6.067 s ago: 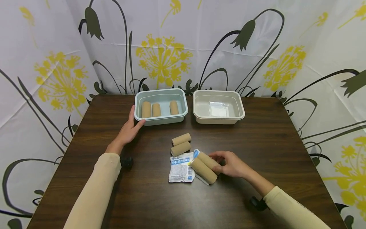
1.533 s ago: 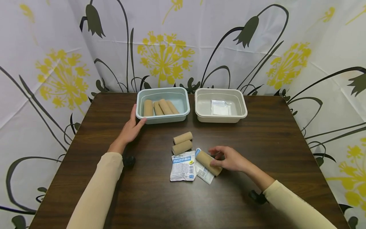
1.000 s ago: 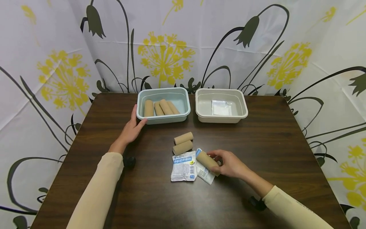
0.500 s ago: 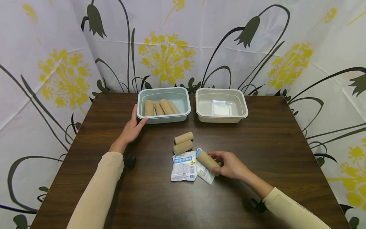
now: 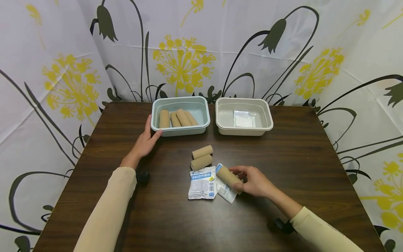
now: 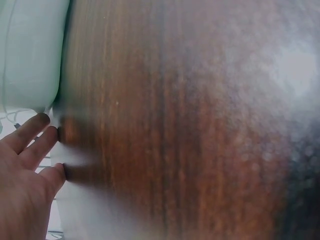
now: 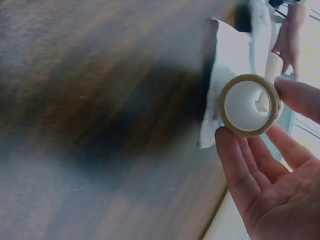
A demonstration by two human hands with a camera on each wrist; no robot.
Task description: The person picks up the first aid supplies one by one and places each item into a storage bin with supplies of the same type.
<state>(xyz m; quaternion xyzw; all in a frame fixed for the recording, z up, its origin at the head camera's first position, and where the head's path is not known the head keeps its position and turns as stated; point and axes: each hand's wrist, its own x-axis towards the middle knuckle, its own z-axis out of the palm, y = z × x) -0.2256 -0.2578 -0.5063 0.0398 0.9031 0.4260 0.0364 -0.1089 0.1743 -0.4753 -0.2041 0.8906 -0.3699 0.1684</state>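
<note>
My right hand (image 5: 254,182) holds a brown cardboard tube (image 5: 227,176) between thumb and fingers, over a white-and-blue packet (image 5: 226,191). In the right wrist view, the open end of the tube faces the camera, with the thumb on one side and the fingers curled on the other. My left hand (image 5: 143,143) rests on the left front corner of the light blue bin (image 5: 185,131), thumb at the front rim and fingers extended along the side. Inside that bin lie several cardboard tubes (image 5: 164,119).
Right of the blue bin stands a beige bin (image 5: 242,132) holding a flat white packet (image 5: 244,119). Two more cardboard tubes (image 5: 201,162) lie mid-table, behind another gauze packet (image 5: 202,183) with Chinese print. A flower-patterned curtain (image 5: 195,28) hangs behind the dark wooden table (image 5: 176,224).
Six seconds ago two tubes lay on the packets; one now lies in the blue bin with the others. My right hand has since closed on the remaining tube. My left hand stays put.
</note>
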